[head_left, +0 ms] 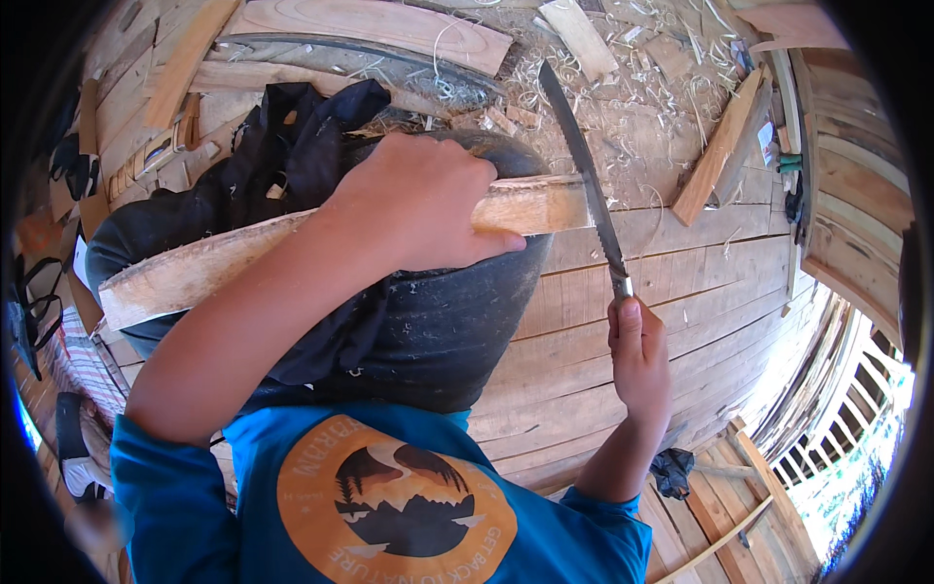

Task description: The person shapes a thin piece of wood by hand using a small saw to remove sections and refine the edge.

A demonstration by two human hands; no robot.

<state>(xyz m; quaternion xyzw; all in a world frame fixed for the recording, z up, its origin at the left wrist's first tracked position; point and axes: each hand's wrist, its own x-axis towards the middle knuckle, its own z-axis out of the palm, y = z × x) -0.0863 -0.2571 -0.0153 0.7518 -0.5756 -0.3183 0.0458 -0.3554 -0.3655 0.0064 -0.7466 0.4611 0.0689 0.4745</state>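
My left hand (428,200) presses down on a pale length of wood (185,268), its fingers curled over the far edge and the thumb along the near side. The wood lies crosswise on a dark, rounded, dusty surface (452,321); I cannot tell what that surface is. At the right, my right hand (639,350) grips a handsaw by its handle. The saw's long toothed blade (587,161) points away from me and crosses the wood's right end, touching or very near it. Most of the handle is hidden in my fist.
Curly shavings and offcuts litter the plank floor (623,263) beyond the wood. Boards (379,29) lie at the far side, and a wooden block (718,146) at the far right. Black cloth (282,146) bunches behind the wood. A slatted wooden structure (856,175) stands to the right.
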